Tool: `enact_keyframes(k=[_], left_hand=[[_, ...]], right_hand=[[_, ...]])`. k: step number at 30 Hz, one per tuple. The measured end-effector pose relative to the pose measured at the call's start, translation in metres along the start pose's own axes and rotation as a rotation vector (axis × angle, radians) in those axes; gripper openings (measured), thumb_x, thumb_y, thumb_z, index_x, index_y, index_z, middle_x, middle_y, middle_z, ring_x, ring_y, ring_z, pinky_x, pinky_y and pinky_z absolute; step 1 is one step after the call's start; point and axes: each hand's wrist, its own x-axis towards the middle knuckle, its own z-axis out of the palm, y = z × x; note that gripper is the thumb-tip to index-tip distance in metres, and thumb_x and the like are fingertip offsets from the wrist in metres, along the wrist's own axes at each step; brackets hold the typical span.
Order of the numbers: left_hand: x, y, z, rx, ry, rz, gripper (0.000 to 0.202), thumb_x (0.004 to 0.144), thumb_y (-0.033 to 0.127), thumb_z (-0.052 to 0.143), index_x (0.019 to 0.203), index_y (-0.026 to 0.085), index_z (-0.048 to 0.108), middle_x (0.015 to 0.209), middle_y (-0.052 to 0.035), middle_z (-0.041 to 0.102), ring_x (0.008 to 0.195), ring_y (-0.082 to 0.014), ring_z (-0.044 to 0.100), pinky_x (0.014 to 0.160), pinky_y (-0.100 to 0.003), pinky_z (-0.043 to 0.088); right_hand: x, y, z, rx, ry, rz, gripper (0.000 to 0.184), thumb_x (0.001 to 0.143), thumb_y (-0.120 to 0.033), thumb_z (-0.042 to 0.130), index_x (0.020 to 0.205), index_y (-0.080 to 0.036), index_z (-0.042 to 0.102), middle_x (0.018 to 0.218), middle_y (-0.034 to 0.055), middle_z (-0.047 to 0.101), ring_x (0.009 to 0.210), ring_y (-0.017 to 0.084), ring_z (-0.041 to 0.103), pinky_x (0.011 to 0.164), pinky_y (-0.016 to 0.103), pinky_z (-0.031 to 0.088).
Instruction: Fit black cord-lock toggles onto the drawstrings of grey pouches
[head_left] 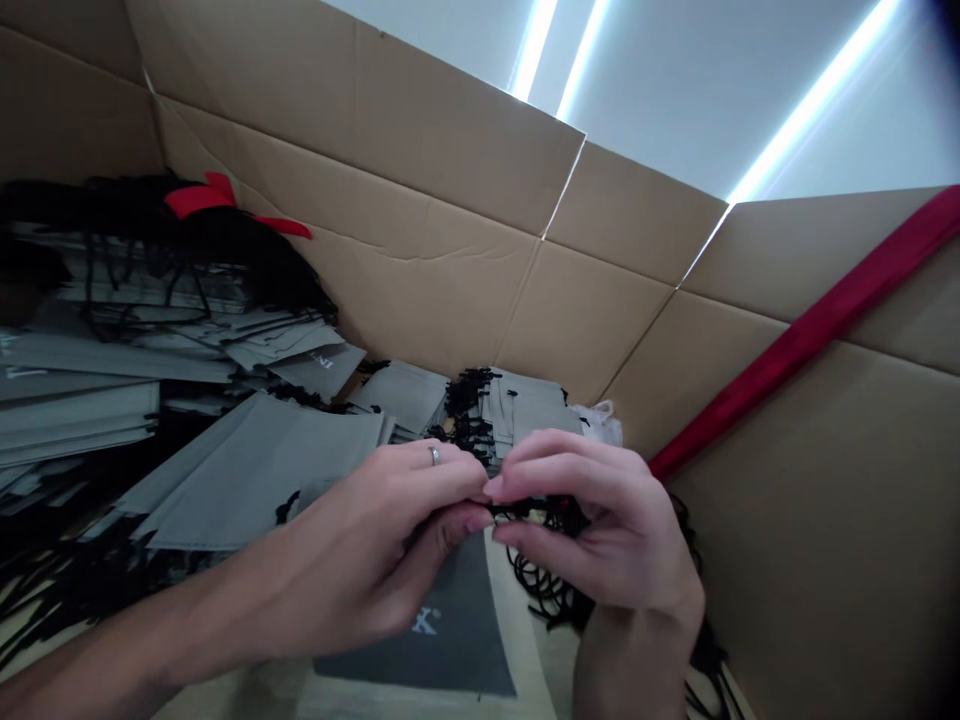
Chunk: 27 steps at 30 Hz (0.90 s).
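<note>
A dark grey drawstring pouch [450, 640] with white lettering hangs below my hands, its top edge partly hidden by my fingers. My left hand [390, 540], with a ring on one finger, is closed and pinches the pouch's top edge between thumb and fingers. Close beside it, my right hand [600, 520] curls its fingers and thumb around black cord [517, 508] at the pouch's top corner. The fingertips of both hands almost meet there. Exactly how the right fingertips grip the cord is partly hidden.
Stacks of grey pouches [262, 460] with black cords lie at the left. More pouches [525, 405] are piled at the back. A bundle of black cord [262, 265] with a red band [199, 200] tops the left heap. Cardboard walls [450, 220] surround this, with a red strap [810, 330] at the right.
</note>
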Motion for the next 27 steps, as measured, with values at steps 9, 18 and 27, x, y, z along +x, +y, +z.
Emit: enact_keyframes(k=[9, 18, 27], left_hand=[[0.010, -0.006, 0.022, -0.491, 0.174, -0.547, 0.050, 0.110, 0.055, 0.058, 0.076, 0.019, 0.058, 0.071, 0.0025, 0.051, 0.066, -0.0121, 0.046, 0.057, -0.024, 0.038], [0.012, -0.024, 0.035, -0.342, 0.151, -0.526, 0.069, 0.112, 0.067, 0.044, 0.066, 0.018, 0.062, 0.060, -0.0021, 0.058, 0.059, -0.0151, 0.056, 0.058, -0.028, 0.045], [0.012, -0.022, 0.039, -0.185, 0.154, -0.339, 0.056, 0.115, 0.045, 0.040, 0.067, 0.019, 0.053, 0.057, 0.0039, 0.045, 0.053, -0.0097, 0.041, 0.049, -0.023, 0.029]], right_hand=[[0.006, -0.018, 0.022, -0.300, 0.148, 0.053, 0.015, 0.096, -0.010, 0.079, 0.104, -0.023, 0.079, 0.094, 0.0010, 0.080, 0.079, 0.014, 0.075, 0.071, 0.026, 0.061], [0.013, -0.030, 0.036, -0.291, 0.151, 0.083, 0.017, 0.086, -0.005, 0.072, 0.080, -0.021, 0.071, 0.071, -0.0051, 0.071, 0.060, 0.008, 0.063, 0.060, 0.020, 0.054], [0.009, -0.043, 0.032, -0.229, 0.155, 0.270, 0.019, 0.073, -0.003, 0.074, 0.073, -0.022, 0.075, 0.060, -0.0090, 0.069, 0.047, 0.005, 0.058, 0.047, 0.016, 0.047]])
